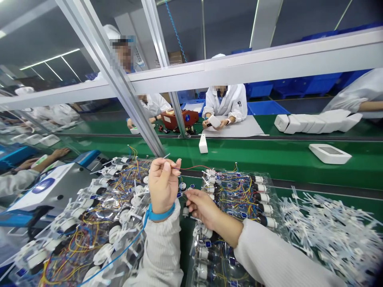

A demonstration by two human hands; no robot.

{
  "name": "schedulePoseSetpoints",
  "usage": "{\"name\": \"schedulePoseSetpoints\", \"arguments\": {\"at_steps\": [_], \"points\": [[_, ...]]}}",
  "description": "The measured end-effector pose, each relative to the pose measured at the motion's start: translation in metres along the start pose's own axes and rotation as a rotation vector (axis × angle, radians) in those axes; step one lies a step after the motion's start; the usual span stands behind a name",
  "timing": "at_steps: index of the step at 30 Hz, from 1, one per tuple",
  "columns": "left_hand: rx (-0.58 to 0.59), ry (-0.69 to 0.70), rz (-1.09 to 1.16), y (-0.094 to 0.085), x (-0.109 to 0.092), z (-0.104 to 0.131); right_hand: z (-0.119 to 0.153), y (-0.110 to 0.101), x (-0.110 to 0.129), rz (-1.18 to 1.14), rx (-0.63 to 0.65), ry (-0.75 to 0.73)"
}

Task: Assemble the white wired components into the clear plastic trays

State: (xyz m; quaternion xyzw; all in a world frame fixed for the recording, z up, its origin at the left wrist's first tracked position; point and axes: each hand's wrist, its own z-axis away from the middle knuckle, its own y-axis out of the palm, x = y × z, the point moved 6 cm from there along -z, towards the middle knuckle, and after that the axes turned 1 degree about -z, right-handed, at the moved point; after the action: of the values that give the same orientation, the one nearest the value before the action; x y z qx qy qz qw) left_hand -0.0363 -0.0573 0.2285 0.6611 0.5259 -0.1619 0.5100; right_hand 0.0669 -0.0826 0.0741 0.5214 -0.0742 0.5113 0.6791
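Head-worn view, forward and down, close

Your left arm (pixel 161 251) rises almost straight up from the bottom of the view, and your left hand (pixel 164 185) stands raised at its end, fingers bent and thumb pressed in toward them in a pinch. Your right arm (pixel 269 255) slants in from the lower right, its bare wrist (pixel 229 231) showing past the cuff. Your right hand (pixel 203 209) sits lower, near the left but apart, fingers curled with the tips drawn close together.
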Motion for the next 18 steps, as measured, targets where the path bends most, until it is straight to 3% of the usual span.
{"name": "schedulePoseSetpoints", "arguments": {"at_steps": [7, 11, 15, 16, 18], "points": [[0.001, 0.004, 0.033, -0.001, 0.001, -0.003, 0.006, 0.008, 0.002, -0.104, 0.119, 0.196], [0.093, -0.034, -0.014, 0.004, 0.001, 0.007, 0.01, 0.018, 0.012, -0.212, 0.166, 0.253], [0.378, -0.038, -0.083, 0.01, -0.005, 0.021, 0.009, 0.018, 0.03, -0.31, 0.14, 0.181], [0.509, -0.046, -0.101, 0.015, -0.007, 0.025, 0.01, 0.016, 0.035, -0.323, 0.133, 0.168], [0.885, -0.066, -0.154, 0.032, -0.011, 0.036, 0.012, 0.01, 0.046, -0.335, 0.109, 0.148]]}}
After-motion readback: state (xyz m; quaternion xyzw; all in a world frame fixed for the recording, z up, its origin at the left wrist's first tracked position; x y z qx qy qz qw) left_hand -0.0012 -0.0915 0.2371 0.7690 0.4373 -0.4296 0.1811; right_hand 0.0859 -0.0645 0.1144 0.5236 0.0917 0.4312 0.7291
